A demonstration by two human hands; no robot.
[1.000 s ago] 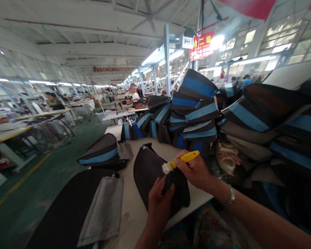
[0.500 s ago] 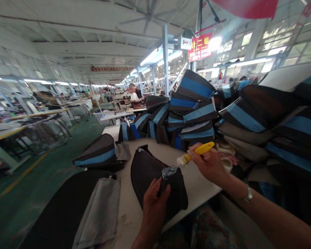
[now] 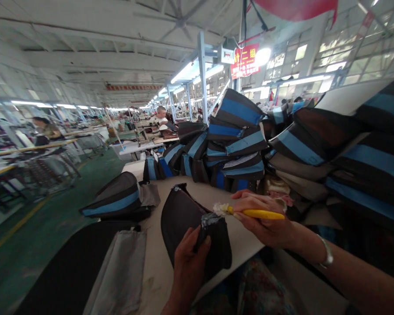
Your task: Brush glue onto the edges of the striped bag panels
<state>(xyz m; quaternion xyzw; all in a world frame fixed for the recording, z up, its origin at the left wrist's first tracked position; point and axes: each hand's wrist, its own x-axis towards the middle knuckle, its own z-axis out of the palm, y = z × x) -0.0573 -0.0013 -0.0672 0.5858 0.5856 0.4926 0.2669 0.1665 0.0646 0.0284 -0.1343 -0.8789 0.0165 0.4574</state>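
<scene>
My left hand [image 3: 191,258] pinches the near edge of a dark, curved fabric piece [image 3: 184,214] that stands on the pale tabletop [image 3: 153,280]. A wet grey-white smear [image 3: 210,220] covers the corner beside my thumb. In my right hand [image 3: 265,223] is a brush with a yellow handle [image 3: 264,214], held nearly level. Its whitish, caked bristles [image 3: 220,209] are at the smeared corner, touching or very close to it. My right fingers are closed round the handle.
Stacked dark pieces with blue bands [image 3: 239,113] rise behind and to the right [image 3: 374,162]. A similar piece [image 3: 113,199] lies at the left, above a black panel with a grey flap [image 3: 121,267]. Farther off, a person [image 3: 160,116] sits at a workbench.
The brush has swung from tilted to nearly level, and its bristles have come left and down to the smeared corner. My left hand keeps its grip. The view has shifted slightly.
</scene>
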